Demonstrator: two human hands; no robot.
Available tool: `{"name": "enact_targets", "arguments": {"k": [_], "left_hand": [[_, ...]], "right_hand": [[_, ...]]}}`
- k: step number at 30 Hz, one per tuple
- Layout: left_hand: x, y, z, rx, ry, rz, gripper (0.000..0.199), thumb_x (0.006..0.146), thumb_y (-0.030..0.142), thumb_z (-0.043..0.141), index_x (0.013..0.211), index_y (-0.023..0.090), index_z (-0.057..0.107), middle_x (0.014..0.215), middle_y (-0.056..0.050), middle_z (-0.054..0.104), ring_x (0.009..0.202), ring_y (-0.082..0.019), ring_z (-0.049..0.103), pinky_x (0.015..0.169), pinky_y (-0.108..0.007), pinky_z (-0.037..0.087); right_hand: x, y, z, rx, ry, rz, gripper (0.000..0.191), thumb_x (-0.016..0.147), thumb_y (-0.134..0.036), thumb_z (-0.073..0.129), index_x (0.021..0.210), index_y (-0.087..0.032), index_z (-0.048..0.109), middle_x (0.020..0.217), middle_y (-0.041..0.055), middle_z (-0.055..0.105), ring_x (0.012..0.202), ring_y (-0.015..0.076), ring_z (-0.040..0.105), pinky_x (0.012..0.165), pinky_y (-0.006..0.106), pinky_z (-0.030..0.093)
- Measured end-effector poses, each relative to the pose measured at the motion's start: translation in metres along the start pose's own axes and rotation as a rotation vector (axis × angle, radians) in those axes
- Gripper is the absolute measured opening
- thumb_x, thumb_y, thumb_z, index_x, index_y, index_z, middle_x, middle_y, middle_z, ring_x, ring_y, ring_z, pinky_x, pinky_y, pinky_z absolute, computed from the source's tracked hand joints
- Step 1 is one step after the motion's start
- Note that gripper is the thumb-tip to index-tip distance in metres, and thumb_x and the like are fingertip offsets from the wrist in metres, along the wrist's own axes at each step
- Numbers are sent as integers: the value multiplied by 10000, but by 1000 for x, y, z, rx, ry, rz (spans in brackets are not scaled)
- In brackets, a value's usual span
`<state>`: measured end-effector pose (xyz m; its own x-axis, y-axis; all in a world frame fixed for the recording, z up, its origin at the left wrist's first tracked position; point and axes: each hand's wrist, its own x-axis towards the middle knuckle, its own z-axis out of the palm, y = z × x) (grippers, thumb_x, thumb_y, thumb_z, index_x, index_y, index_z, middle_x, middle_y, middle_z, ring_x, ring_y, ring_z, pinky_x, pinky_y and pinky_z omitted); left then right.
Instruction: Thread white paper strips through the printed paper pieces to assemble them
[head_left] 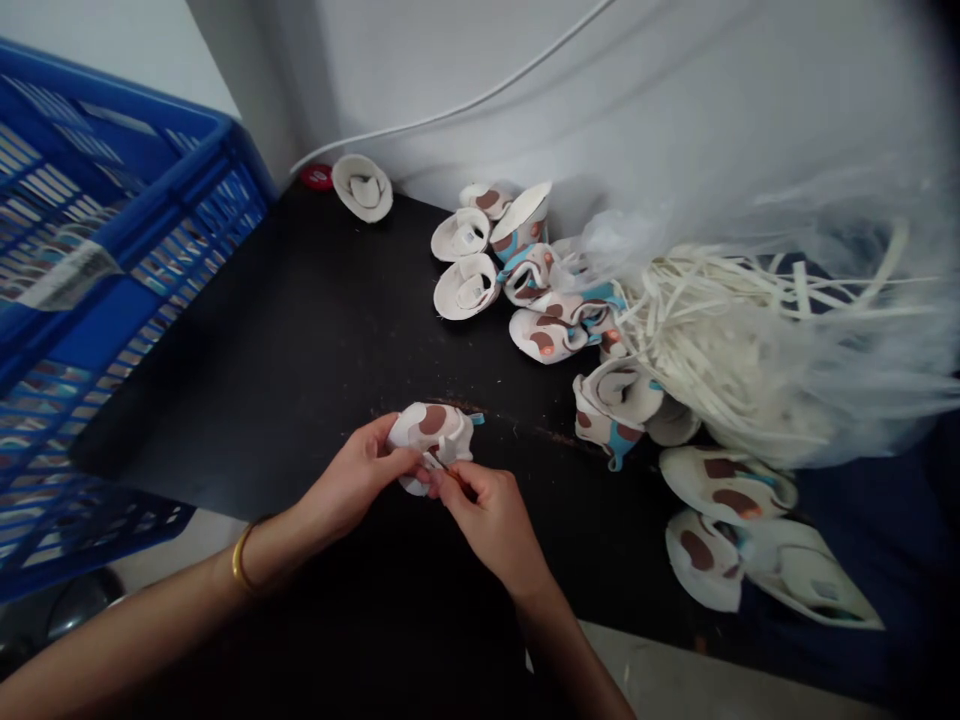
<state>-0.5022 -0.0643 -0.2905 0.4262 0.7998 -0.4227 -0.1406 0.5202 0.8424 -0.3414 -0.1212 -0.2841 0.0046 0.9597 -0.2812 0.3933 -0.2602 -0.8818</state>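
Note:
A small white shoe upper [433,420] with brown patches and a blue tab is held just above the black table. My left hand [367,462] is closed on its left side, thumb on top. Against its near edge, my right hand [491,505] has its fingers pinched together. A thin dark sliver shows by the right fingertips, too small to name. Farther right on the table stands another shoe upper [600,425] with a blue strap, apart from both hands.
Several more shoe uppers [466,287] lie along the wall and at the right. A clear plastic bag of white strips [697,350] takes up the right side. A blue crate [225,200] stands at the left. A white cable [480,98] runs along the wall.

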Motion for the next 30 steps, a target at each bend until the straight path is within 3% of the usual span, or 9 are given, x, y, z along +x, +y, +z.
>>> {"name": "enact_targets", "arguments": {"k": [13,23,27,30], "left_hand": [[0,-2,0,100,57,15,244,798,246,728,1010,146,658,760,5,712,668,-110,640,683,-210,519],[0,-1,3,88,85,35,229,757,204,721,973,144,674,769,7,703,646,-98,625,660,-199,524],[2,-2,2,93,156,86,191,756,221,721,920,142,662,702,14,674,585,-92,591,596,-190,505],[2,-4,1,133,171,128,158,784,231,705,907,153,646,658,27,650,570,-92,573,584,-189,492]], "right_hand": [[5,0,4,-60,33,18,290,857,-264,544,593,-162,609,483,-31,476,454,72,384,469,209,254],[4,-2,5,-118,35,-19,323,858,-247,545,552,-176,472,501,-30,462,476,81,405,485,224,246],[0,-2,6,-61,7,-60,232,950,-332,511,787,-189,593,660,-10,601,575,104,519,547,212,334],[-2,1,6,-80,36,-80,215,992,-331,450,905,-195,593,726,-7,628,614,107,551,586,212,355]]}}
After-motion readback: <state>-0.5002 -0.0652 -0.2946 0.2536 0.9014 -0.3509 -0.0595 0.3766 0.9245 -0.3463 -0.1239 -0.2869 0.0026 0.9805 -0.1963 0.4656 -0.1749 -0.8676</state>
